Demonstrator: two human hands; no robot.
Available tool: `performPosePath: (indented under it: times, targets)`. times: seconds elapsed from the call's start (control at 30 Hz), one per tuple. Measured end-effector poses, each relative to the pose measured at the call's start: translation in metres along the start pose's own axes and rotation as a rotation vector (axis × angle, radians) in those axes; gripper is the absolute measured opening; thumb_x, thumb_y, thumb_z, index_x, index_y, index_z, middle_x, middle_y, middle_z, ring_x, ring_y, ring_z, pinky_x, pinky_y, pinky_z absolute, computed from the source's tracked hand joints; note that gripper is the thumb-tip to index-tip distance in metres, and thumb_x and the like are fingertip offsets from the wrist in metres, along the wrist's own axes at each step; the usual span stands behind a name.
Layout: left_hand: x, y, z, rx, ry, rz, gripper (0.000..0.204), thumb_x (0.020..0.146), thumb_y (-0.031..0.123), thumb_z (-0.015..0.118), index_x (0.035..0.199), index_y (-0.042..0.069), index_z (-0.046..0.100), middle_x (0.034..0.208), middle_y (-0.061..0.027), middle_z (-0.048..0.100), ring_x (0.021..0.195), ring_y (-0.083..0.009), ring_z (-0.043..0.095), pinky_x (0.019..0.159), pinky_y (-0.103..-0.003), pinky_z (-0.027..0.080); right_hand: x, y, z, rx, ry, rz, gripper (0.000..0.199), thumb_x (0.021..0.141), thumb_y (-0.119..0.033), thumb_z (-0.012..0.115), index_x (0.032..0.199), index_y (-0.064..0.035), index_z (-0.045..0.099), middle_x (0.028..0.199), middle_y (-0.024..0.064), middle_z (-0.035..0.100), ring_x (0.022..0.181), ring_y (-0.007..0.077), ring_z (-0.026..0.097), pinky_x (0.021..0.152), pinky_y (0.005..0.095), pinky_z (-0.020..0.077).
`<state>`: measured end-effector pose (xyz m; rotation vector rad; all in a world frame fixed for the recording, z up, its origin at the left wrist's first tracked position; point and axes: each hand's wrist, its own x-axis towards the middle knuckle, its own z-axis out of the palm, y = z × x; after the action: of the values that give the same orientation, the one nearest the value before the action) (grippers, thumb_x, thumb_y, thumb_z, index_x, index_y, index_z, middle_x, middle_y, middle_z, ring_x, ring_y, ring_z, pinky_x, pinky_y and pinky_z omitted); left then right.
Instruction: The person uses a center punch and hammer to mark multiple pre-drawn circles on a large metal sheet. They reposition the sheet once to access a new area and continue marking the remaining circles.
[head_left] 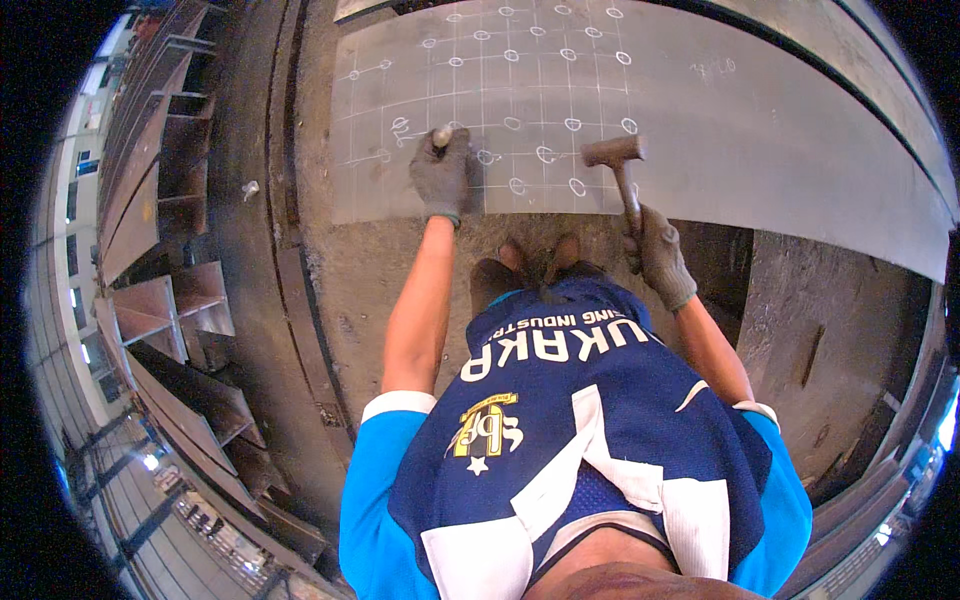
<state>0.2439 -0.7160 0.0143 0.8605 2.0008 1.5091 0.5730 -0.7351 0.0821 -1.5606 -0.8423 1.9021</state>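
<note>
A large grey steel plate lies before me, covered in chalk lines and small chalk circles. My left hand, in a grey knitted glove, is closed round a metal punch over the plate's near left part. Only the punch's rounded top end shows above the fist; its tip is hidden by the hand. A hammer is gripped by the handle in my gloved right hand, near the plate's front edge. Its head is raised to the right of the punch, apart from it.
My shoes stand on the dirty floor just in front of the plate. Steel beams and welded sections are stacked at the left. A long dark rail runs between them and me. More steel members lie at the lower right.
</note>
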Motion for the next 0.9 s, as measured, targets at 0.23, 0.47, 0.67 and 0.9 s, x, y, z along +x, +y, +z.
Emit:
performPosePath:
  times: [0.23, 0.47, 0.67, 0.9]
  targets:
    - [0.019, -0.009, 0.048, -0.189, -0.109, -0.028, 0.022, 0.094, 0.019, 0.082, 0.101, 0.001, 0.072, 0.086, 0.0007, 0.071, 0.075, -0.0076, 0.063, 0.068, -0.028, 0.053, 0.052, 0.121, -0.122, -0.294, 0.056, -0.154, 0.035, 0.106, -0.041, 0.035, 0.091, -0.0151, 0.053, 0.062, -0.0007, 0.045, 0.044, 0.0140, 0.039, 0.040, 0.0349, 0.0323]
    - [0.021, 0.019, 0.076, -0.081, -0.164, -0.030, 0.021, 0.093, 0.019, 0.081, 0.099, 0.001, 0.072, 0.084, 0.0002, 0.071, 0.075, -0.0069, 0.063, 0.067, -0.028, 0.054, 0.050, 0.131, -0.096, -0.244, 0.153, -0.174, 0.033, 0.107, -0.041, 0.035, 0.092, -0.0146, 0.050, 0.062, 0.0004, 0.042, 0.044, 0.0142, 0.036, 0.040, 0.0349, 0.0299]
    - [0.027, 0.001, 0.070, -0.092, -0.205, 0.002, 0.022, 0.094, 0.017, 0.081, 0.103, 0.000, 0.072, 0.087, -0.0005, 0.072, 0.077, -0.0070, 0.064, 0.069, -0.028, 0.054, 0.035, 0.096, -0.079, -0.116, 0.117, 0.109, 0.035, 0.108, -0.041, 0.034, 0.088, -0.0153, 0.047, 0.060, -0.0001, 0.042, 0.044, 0.0135, 0.035, 0.041, 0.0345, 0.0292]
    - [0.022, 0.015, 0.079, -0.021, -0.196, -0.012, 0.025, 0.094, 0.017, 0.081, 0.107, -0.002, 0.071, 0.089, -0.0005, 0.072, 0.078, -0.0078, 0.064, 0.071, -0.028, 0.054, 0.045, 0.115, -0.090, -0.091, 0.134, 0.063, 0.035, 0.109, -0.039, 0.034, 0.089, -0.0156, 0.050, 0.060, -0.0007, 0.043, 0.045, 0.0122, 0.035, 0.040, 0.0321, 0.0273]
